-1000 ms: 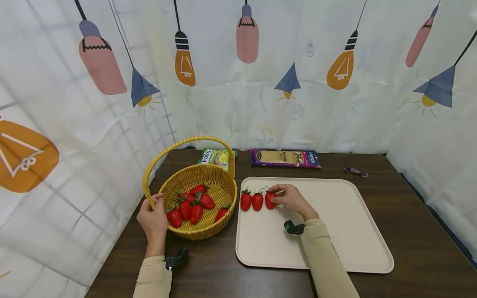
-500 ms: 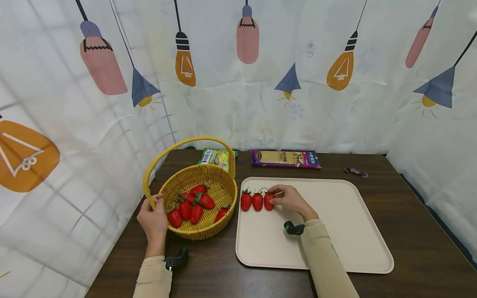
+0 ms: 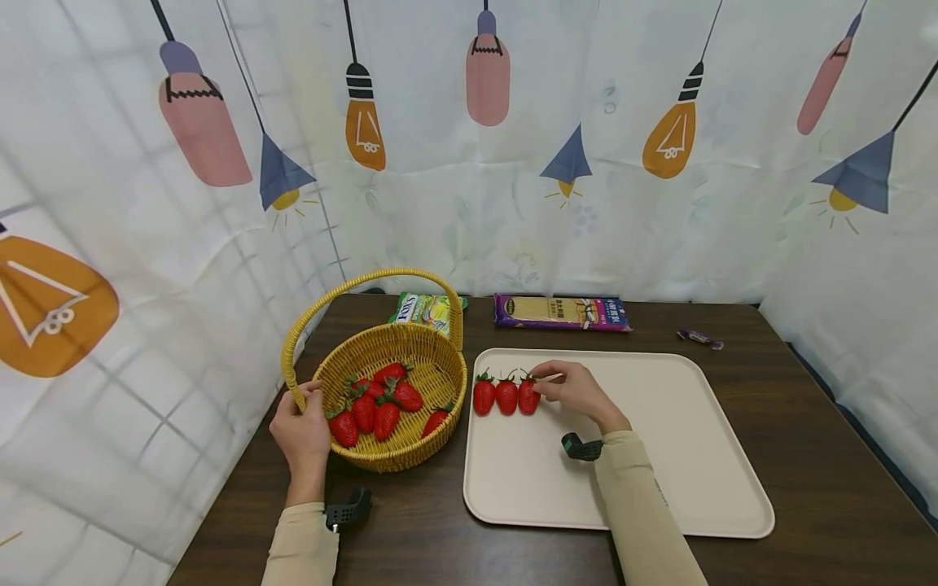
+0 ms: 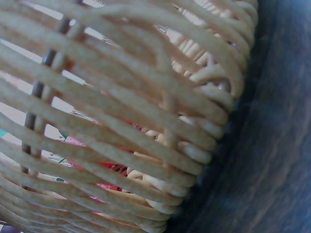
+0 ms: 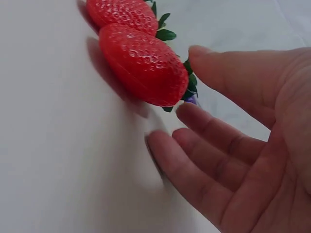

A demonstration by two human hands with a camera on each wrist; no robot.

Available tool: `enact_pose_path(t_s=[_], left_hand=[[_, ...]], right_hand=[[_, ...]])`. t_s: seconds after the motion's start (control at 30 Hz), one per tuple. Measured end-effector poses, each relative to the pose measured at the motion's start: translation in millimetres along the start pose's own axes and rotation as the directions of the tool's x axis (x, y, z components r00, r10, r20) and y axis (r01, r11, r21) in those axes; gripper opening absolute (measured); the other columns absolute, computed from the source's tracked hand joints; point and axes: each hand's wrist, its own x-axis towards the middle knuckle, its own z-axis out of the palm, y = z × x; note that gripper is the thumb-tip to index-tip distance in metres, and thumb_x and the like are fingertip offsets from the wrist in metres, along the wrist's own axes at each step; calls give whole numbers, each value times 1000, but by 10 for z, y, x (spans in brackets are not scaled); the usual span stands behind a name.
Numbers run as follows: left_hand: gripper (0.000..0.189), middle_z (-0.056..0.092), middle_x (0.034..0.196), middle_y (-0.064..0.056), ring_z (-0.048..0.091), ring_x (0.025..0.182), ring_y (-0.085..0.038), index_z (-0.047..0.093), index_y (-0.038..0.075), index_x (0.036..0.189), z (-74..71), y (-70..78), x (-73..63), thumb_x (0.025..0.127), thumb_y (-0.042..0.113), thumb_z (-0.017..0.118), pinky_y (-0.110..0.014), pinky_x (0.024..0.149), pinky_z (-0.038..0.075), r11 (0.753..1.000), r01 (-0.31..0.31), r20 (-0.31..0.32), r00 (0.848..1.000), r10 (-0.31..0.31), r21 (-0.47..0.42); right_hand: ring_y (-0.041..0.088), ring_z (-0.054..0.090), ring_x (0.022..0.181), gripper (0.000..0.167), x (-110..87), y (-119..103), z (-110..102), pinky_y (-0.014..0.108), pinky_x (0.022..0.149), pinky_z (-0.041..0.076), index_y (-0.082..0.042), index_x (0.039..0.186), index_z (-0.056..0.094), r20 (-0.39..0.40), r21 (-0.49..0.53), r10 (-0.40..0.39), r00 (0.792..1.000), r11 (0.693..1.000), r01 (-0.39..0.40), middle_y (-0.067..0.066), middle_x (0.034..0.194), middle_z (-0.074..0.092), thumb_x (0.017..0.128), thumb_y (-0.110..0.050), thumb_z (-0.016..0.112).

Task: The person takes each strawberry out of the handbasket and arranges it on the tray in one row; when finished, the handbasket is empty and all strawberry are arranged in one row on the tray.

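My left hand (image 3: 302, 431) holds the yellow wicker basket (image 3: 392, 462) where its handle meets the rim on the left. Several red strawberries (image 3: 386, 420) lie inside. Woven strands of the basket wall (image 4: 112, 107) fill the left wrist view, and the hand is out of that frame. On the beige tray (image 3: 528, 480), three strawberries stand in a row at the upper left, leaves pointing away. Beside the rightmost strawberry (image 3: 528, 398) is my right hand (image 3: 579, 392). The right wrist view shows its thumb and fingers spread apart near that strawberry's leaves (image 5: 190, 80), gripping nothing.
Behind the basket lies a green FOX'S packet (image 3: 425, 310). A purple noodle-like packet (image 3: 560, 312) lies behind the tray, and a small wrapped candy (image 3: 700, 338) at the back right. A patterned curtain (image 3: 469, 203) encloses the dark wooden table (image 3: 425, 529).
The rightmost strawberry has shifted slightly left, up against its neighbour. My right hand has let go of it and drawn slightly back to the right. My left hand stays on the basket.
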Motion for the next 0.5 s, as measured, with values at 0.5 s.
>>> enact_pose_path(t_s=[0.5], left_hand=[[15, 71, 101, -16, 54, 76, -6, 62, 0, 83, 17, -14, 2, 93, 10, 56, -23, 64, 36, 1000, 16, -3, 1000, -16, -24]], right_hand=[[44, 62, 102, 34, -7, -381, 106, 47, 86, 53, 3, 121, 62, -118, 247, -155, 981, 952, 181, 17, 116, 65, 96, -20, 63]])
